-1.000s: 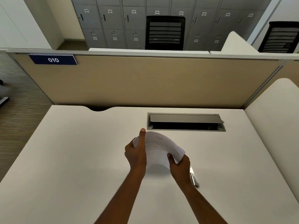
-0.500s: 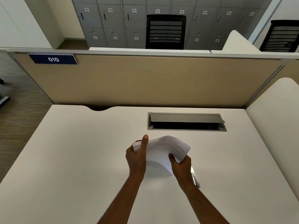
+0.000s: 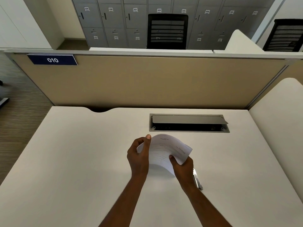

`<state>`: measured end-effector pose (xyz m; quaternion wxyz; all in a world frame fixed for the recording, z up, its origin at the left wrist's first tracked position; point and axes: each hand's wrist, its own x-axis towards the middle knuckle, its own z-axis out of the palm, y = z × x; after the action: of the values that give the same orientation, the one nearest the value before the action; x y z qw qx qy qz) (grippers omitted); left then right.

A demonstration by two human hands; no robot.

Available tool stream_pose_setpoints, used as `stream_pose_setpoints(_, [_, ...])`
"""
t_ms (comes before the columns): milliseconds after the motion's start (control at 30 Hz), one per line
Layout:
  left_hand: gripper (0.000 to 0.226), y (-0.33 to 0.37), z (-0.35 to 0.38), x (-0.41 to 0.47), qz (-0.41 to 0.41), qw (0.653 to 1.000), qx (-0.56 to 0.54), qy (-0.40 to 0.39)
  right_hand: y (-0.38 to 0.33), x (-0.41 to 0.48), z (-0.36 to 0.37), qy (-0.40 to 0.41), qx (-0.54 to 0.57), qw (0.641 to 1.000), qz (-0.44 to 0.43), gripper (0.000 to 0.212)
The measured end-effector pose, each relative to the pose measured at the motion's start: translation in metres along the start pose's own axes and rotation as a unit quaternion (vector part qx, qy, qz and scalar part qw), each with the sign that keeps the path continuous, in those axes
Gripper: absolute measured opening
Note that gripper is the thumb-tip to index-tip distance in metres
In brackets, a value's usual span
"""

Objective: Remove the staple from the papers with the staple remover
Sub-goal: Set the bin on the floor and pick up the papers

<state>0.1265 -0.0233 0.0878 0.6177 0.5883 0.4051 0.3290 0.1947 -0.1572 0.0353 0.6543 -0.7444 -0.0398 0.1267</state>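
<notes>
A small stack of white printed papers (image 3: 164, 149) is held bowed upward above the middle of the desk. My left hand (image 3: 139, 154) grips its left edge, thumb pointing up. My right hand (image 3: 182, 166) pinches the lower right corner with the thumb on top. A slim metal staple remover (image 3: 197, 179) lies flat on the desk, just right of my right wrist and partly hidden by it. The staple itself is too small to make out.
A white desk (image 3: 73, 161) has a grey cable tray (image 3: 188, 122) with its lid raised just beyond the papers. A beige partition (image 3: 147, 82) closes the far side and a white side panel (image 3: 282, 128) the right. Lockers and black chairs stand behind.
The papers have been turned and flexed between both hands, and the right corner has shifted outward to the right. The staple remover has stayed where it lies.
</notes>
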Motion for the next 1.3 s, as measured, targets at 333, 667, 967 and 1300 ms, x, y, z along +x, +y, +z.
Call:
stream_pose_setpoints(333, [0.047,-0.003,-0.007,0.001,-0.005,0.999,0.008,-0.036,-0.001,0.001,0.002,0.005,-0.008,1.000,0.003,0.022])
stream_pose_setpoints(667, [0.011,-0.037,-0.034,0.019,-0.034,0.987,0.105,-0.121,-0.008,0.003,-0.001,0.002,-0.012,1.000,-0.013,0.024])
stream_pose_setpoints(967, [0.013,-0.045,-0.037,0.012,-0.083,0.983,0.106,-0.125,0.000,0.007,-0.004,-0.015,-0.027,0.998,0.047,0.023])
stream_pose_setpoints(1300, [0.026,-0.040,-0.036,0.013,-0.098,0.986,0.061,-0.121,-0.012,0.012,-0.011,-0.005,0.021,0.997,0.070,0.020])
